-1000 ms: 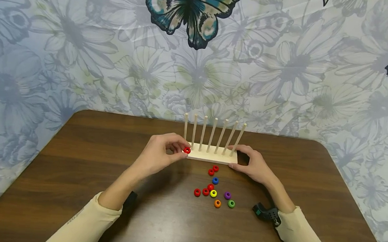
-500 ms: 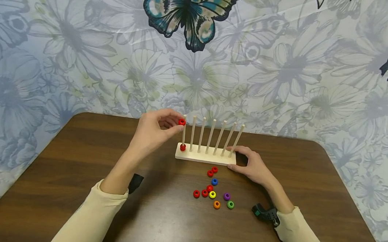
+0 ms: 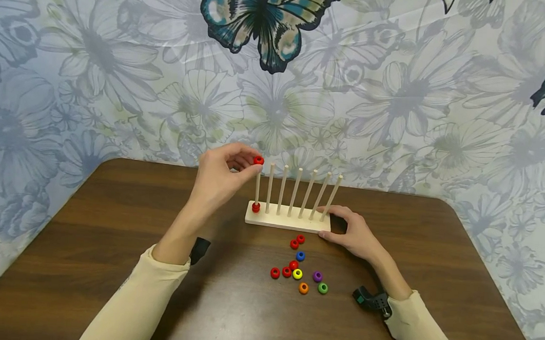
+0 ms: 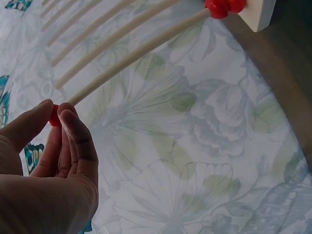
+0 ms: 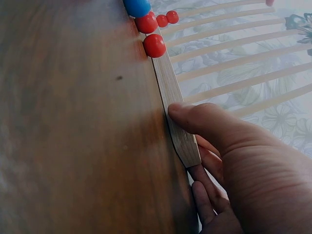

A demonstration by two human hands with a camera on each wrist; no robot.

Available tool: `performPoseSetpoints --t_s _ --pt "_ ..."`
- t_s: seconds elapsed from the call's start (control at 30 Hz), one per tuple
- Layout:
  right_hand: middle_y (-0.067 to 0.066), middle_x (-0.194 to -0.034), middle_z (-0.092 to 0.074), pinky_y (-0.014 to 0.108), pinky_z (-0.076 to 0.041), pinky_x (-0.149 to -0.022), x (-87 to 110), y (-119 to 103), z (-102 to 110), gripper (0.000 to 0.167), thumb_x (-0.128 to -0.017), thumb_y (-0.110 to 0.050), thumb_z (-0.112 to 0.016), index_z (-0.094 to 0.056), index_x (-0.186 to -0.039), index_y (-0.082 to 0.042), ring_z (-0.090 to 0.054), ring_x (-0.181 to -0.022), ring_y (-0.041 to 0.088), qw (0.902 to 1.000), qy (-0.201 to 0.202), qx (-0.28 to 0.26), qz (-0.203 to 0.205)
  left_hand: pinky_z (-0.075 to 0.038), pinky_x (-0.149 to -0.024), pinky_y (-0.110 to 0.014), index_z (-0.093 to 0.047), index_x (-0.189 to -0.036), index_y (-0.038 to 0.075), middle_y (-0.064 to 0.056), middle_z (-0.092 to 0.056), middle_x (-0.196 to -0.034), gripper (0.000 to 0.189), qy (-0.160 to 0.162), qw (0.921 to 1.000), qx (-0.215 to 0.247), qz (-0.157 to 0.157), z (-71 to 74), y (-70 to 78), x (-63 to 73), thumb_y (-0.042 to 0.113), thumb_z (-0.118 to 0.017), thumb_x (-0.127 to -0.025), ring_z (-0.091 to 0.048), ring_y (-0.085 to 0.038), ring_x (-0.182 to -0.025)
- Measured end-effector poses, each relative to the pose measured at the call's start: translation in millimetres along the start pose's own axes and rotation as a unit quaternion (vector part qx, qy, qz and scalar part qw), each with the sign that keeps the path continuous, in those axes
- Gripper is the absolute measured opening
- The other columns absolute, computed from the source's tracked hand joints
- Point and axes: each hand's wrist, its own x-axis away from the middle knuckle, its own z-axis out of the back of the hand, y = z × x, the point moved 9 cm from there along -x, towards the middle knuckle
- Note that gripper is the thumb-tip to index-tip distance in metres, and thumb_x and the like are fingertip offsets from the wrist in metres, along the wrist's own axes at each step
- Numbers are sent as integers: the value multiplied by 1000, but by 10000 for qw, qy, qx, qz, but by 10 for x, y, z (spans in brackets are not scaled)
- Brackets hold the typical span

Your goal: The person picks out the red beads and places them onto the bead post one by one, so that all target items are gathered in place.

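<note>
My left hand (image 3: pixel 221 175) pinches a red bead (image 3: pixel 258 160) between thumb and fingertips, right at the top of the leftmost peg (image 3: pixel 257 187). In the left wrist view that bead (image 4: pixel 54 116) meets the peg's tip. Two red beads (image 4: pixel 222 7) sit stacked at the foot of the same peg. The pegs rise in a row from a pale wooden base (image 3: pixel 288 222). At the base's right end, my right hand (image 3: pixel 354 231) grips it, thumb (image 5: pixel 185 114) along the front edge and fingers behind.
Loose beads lie on the brown table (image 3: pixel 110 264) in front of the base: several red ones (image 3: pixel 275 273), a blue (image 3: pixel 300 256), a yellow (image 3: pixel 297 274), a purple (image 3: pixel 317 276), an orange (image 3: pixel 304 288) and a green (image 3: pixel 323 288). A patterned wall covering (image 3: pixel 165 108) stands behind.
My left hand has risen from beside the base's left end, carrying the red bead up to the tip of the leftmost peg. The right hand keeps its hold on the base.
</note>
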Motion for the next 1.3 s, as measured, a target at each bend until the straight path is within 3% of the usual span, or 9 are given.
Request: performPoseSetpoints --t_s 0.27,0.53,0.7,0.93,1.13,1.3 --pt "-4 -146 -64 57 -39 -117 -5 15 -7 54 -91 -34 -85 -66 -141 -29 -52 -142 26 10000 7 -5 -20 -56 -69 -20 -80 -101 11 -5 -74 -83 15 -71 9999 -70 62 -46 -65 -15 4 -82 -88 -68 -15 -72" --pt "-5 -145 -65 56 -39 -117 -3 31 -11 53 -91 -34 -85 -66 -140 -29 -52 -142 25 10000 46 58 4 -56 -74 -23 -77 -112 10 -6 -75 -94 25 -289 9987 -253 333 -27 -132 -15 13 -85 -89 -68 -15 -81" --pt "-4 -145 -65 56 -38 -117 -2 13 -7 53 -90 -34 -85 -66 -140 -29 -52 -142 26 10000 34 17 -21 -55 -75 -26 -78 -109 12 -3 -74 -93 19 -52 9984 -401 405 72 -157 -6 20 -82 -93 -68 -15 -81" --pt "-3 -145 -65 56 -38 -117 -9 -5 -21 54 -90 -34 -86 -66 -140 -29 -52 -142 26 10000 26 10 0 -53 -55 -23 -80 -98 12 -5 -76 -81 9 275 9996 67 62 86 -86 38 20 -80 -95 -68 -26 -63" --pt "-4 -146 -64 56 -38 -118 -15 -8 -18 55 -90 -33 -86 -66 -141 -29 -51 -143 26 10000 19 -22 -32 -51 -55 -20 -80 -93 8 -10 -72 -72 11 328 9983 351 -318 -44 6 113 18 -81 -95 -66 -25 -60" --pt "-3 -146 -64 56 -37 -119 -12 -7 -11 55 -90 -33 -86 -66 -141 -28 -51 -143 26 10000 11 -50 -66 -54 -59 -22 -80 -93 10 -4 -75 -77 7 -86 9988 236 -415 -308 21 188 17 -82 -93 -65 -14 -62"
